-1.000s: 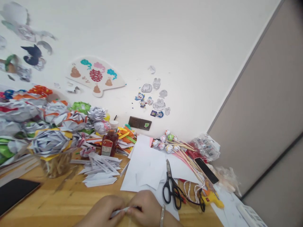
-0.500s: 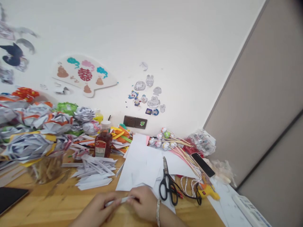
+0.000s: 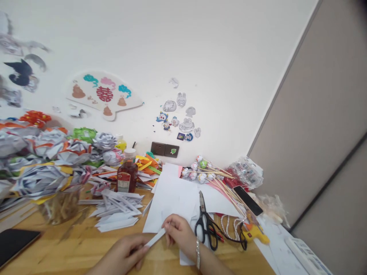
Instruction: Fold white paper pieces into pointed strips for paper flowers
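Both of my hands hold a narrow folded white paper strip point(image 3: 155, 239) just above the wooden table point(image 3: 71, 248) at the bottom middle. My left hand point(image 3: 126, 255) pinches its lower left end. My right hand point(image 3: 180, 233), with a bracelet at the wrist, pinches its upper right end. White paper sheets point(image 3: 174, 196) lie right behind my right hand. Black scissors point(image 3: 205, 223) lie shut on the sheets, just right of that hand. A pile of folded white paper strips point(image 3: 116, 212) sits to the upper left of my left hand.
Paper flowers point(image 3: 48, 160) crowd the back left over a glass jar point(image 3: 59, 208). A brown bottle point(image 3: 126, 175), coloured paper scraps point(image 3: 147, 164), flower sticks point(image 3: 213, 179), a black phone point(image 3: 248, 200), a yellow glue gun point(image 3: 256, 235) and a dark tablet point(image 3: 15, 244) lie around. A grey panel point(image 3: 321, 126) stands right.
My hands have moved up in the view and drawn apart along the strip, which now slants up to the right. The view has drifted slightly, so the table objects shifted left.
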Demonstrator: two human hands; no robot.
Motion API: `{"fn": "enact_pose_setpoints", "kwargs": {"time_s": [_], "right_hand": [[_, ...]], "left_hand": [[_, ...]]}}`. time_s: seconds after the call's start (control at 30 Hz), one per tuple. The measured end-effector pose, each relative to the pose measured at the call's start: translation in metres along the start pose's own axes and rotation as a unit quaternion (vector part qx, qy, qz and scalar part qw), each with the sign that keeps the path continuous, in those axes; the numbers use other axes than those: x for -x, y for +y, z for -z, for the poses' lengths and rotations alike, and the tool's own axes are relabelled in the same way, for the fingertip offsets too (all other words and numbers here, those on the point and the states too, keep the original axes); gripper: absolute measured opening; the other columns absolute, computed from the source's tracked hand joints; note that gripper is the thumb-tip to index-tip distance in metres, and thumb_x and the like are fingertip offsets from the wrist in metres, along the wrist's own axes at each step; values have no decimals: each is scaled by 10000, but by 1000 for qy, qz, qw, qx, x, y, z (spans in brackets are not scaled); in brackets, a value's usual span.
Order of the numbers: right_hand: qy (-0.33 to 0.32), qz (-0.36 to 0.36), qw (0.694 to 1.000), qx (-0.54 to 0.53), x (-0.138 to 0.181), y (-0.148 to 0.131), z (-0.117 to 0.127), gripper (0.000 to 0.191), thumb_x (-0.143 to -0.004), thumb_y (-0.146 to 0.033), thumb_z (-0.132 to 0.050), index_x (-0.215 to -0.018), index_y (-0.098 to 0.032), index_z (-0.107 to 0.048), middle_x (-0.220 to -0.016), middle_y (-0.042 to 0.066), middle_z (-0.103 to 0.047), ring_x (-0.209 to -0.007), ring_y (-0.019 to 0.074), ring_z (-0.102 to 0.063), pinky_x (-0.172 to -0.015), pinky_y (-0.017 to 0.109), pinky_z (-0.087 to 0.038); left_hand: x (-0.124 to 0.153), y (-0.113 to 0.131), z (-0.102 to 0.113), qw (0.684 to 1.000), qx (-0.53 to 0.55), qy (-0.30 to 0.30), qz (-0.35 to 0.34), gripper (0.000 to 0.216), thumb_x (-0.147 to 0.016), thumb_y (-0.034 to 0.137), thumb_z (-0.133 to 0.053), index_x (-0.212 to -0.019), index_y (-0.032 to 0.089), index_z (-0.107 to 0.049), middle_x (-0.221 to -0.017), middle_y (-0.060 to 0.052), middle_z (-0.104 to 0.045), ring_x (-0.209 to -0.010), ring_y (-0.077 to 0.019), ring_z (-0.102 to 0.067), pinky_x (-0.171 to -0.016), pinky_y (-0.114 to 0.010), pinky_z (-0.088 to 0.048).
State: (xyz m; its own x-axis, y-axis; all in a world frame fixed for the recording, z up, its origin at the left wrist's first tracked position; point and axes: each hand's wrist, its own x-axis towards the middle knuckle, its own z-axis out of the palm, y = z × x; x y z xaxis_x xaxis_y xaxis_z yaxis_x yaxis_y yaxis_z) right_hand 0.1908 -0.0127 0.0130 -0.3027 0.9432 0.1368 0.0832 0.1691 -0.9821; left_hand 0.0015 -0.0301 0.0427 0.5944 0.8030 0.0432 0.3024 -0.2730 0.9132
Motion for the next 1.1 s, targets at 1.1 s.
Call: {"fn": "enact_pose_setpoints", "kwargs": {"time_s": [1.1], "right_hand": [[41,123,967,217,11,-10,-5,181,-760,-176,-480,-937,-173,-520,-724,20,-567,-664,152,-535,-619,273,-426]], "left_hand": [[-7,-13,-2,979,183,69,51,489,-668,642,-447,-639,160,-528,-434,41,-564,-372,-88,-456,-411,-192,-320]]}}
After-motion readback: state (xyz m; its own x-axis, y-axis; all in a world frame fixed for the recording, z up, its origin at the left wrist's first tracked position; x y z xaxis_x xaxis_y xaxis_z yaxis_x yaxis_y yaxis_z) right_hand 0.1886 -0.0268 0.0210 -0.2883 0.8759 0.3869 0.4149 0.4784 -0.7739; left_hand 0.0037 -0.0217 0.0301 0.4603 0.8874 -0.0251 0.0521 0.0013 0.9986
